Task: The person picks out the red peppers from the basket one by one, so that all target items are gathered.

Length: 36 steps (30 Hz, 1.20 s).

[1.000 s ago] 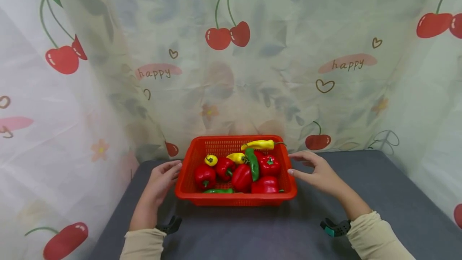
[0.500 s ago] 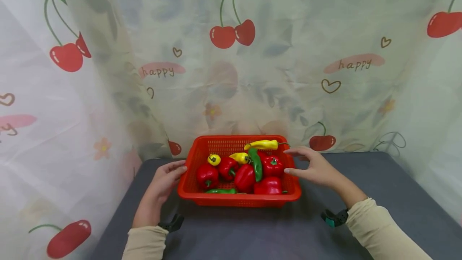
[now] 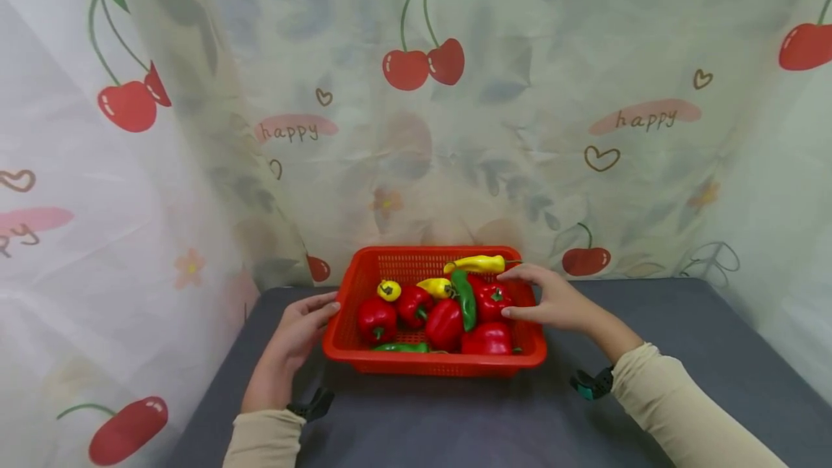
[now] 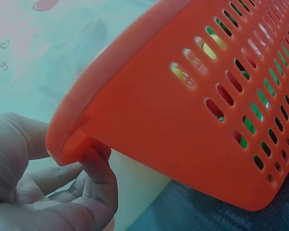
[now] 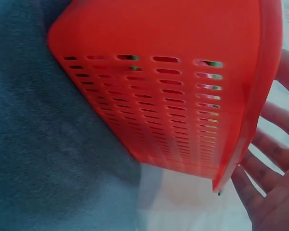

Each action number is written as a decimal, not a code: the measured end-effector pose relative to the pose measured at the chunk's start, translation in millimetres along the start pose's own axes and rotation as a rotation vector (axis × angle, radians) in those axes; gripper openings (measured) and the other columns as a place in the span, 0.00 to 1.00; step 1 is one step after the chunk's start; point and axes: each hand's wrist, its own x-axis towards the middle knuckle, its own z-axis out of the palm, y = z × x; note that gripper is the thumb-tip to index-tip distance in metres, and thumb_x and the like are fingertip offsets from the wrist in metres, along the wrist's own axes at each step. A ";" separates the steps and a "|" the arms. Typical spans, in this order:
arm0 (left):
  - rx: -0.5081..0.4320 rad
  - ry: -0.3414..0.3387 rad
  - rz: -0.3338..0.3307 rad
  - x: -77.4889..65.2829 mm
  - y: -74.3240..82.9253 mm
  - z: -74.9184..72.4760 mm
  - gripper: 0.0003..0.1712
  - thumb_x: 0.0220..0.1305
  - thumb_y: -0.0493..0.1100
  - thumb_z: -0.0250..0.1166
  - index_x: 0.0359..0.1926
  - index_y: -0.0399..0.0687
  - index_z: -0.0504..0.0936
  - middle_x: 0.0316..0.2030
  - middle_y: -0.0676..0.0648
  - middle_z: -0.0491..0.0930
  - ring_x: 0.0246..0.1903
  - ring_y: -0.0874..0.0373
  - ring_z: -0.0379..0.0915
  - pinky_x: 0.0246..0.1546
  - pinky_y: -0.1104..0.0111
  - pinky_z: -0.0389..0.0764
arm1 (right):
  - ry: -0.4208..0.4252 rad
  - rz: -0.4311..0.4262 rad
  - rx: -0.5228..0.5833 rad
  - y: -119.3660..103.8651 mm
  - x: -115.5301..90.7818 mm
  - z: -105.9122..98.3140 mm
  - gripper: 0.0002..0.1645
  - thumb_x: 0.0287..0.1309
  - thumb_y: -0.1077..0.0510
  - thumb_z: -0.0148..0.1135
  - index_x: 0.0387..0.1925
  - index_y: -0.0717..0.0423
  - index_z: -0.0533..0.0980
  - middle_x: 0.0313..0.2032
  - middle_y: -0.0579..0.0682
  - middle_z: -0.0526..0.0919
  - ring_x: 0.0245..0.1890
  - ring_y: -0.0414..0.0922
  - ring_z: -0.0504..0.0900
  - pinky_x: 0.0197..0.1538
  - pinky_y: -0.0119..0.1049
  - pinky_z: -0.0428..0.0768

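A red plastic basket (image 3: 429, 363) holds several red bell peppers (image 3: 377, 320), long green peppers (image 3: 465, 302) and yellow peppers (image 3: 479, 263). My left hand (image 3: 302, 331) grips the basket's left rim; the left wrist view has the fingers curled under the rim (image 4: 120, 53), thumb side above it. Over the right rim reaches my right hand (image 3: 549, 298), thumb and fingers spread apart. Its fingertips are right at the red bell pepper (image 3: 492, 300) on the right side. In the right wrist view, the slotted basket wall (image 5: 149, 29) hides the ends of the fingers (image 5: 274, 149).
The basket stands on a dark grey table (image 3: 455, 425), near its back edge. A pale curtain (image 3: 416, 150) printed with cherries and leaves encloses the back and both sides.
My right hand has moved left, from outside the right rim to over the peppers. My left hand has closed onto the left rim. The head view has shifted slightly.
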 end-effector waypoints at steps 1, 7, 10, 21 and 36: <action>-0.005 0.000 -0.001 0.4 -0.7 0.1 0.27 0.77 0.41 0.65 0.72 0.36 0.75 0.64 0.37 0.81 0.49 0.57 0.85 0.50 0.66 0.89 | -0.002 -0.003 0.002 0.6 1.4 0.3 0.36 0.58 0.47 0.80 0.65 0.54 0.80 0.64 0.52 0.82 0.64 0.55 0.78 0.64 0.62 0.82; -0.026 0.007 0.001 1.1 -1.1 0.0 0.27 0.77 0.39 0.64 0.72 0.36 0.76 0.63 0.37 0.82 0.50 0.57 0.85 0.50 0.66 0.89 | -0.011 -0.030 0.016 3.2 9.5 2.2 0.35 0.57 0.49 0.81 0.64 0.54 0.80 0.64 0.55 0.82 0.65 0.58 0.77 0.64 0.64 0.81; -0.019 0.001 0.007 0.4 -0.1 -1.3 0.27 0.77 0.41 0.64 0.73 0.36 0.75 0.65 0.36 0.80 0.51 0.56 0.85 0.53 0.65 0.88 | -0.024 -0.042 0.009 2.9 13.3 4.7 0.36 0.56 0.49 0.82 0.64 0.55 0.80 0.64 0.53 0.82 0.65 0.58 0.77 0.64 0.65 0.80; -0.010 -0.019 -0.007 -0.2 -0.1 -3.0 0.27 0.78 0.41 0.64 0.73 0.38 0.74 0.66 0.36 0.80 0.51 0.55 0.85 0.54 0.62 0.88 | -0.066 0.004 -0.019 0.8 23.9 16.6 0.36 0.56 0.46 0.81 0.64 0.52 0.80 0.67 0.54 0.79 0.67 0.56 0.75 0.66 0.64 0.78; -0.009 -0.039 -0.003 -2.5 2.3 -4.0 0.29 0.78 0.42 0.63 0.74 0.37 0.73 0.68 0.34 0.77 0.53 0.54 0.84 0.56 0.62 0.88 | -0.170 0.025 -0.114 8.4 36.5 20.9 0.37 0.56 0.43 0.80 0.65 0.49 0.80 0.66 0.54 0.79 0.66 0.55 0.76 0.65 0.60 0.81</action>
